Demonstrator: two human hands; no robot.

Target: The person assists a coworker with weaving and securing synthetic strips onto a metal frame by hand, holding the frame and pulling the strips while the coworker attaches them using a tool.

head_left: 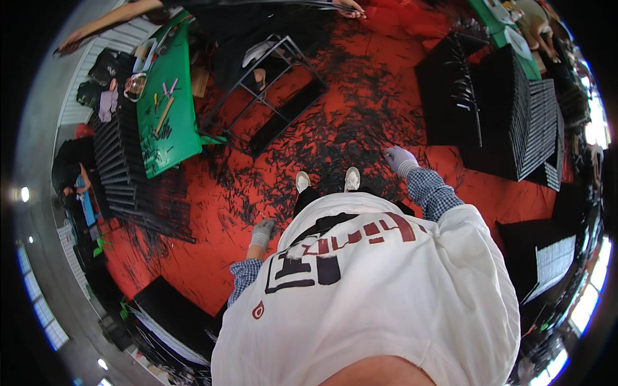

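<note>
My left hand, in a pale grey knit glove, hangs low beside my body above the red floor covering. Seen from above, its fingers are foreshortened, so I cannot tell their pose. Farther forward on the right, my right hand wears a similar glove. Its fingers are curled in, and whatever they may hold is hidden. Dark scraps lie thickly scattered over the floor around my white shoes. Neither hand touches the furniture around me.
Ahead to the left, a dark metal frame stands beside a green table with tools on it. Black panels are stacked at the right, and slatted dark frames at the left. Another person's hand shows at the top.
</note>
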